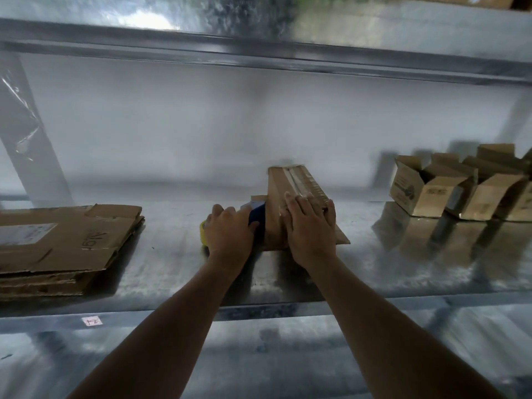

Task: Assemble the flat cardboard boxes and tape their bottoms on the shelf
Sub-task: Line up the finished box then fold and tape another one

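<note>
On the metal shelf [172,249], the right hand [312,228] is pressing flat, fingers spread, on a light, stiff box [290,194] — the left hand [230,230] is gripping the tape gun [257,216].

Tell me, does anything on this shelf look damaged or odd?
A loose strip of clear plastic film hangs crumpled on the left shelf upright. The flat cardboard stack below has ragged, uneven edges. Nothing else stands out.

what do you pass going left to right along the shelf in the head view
stack of flat cardboard → left hand on the tape dispenser → box being taped under the right hand → assembled boxes
</note>
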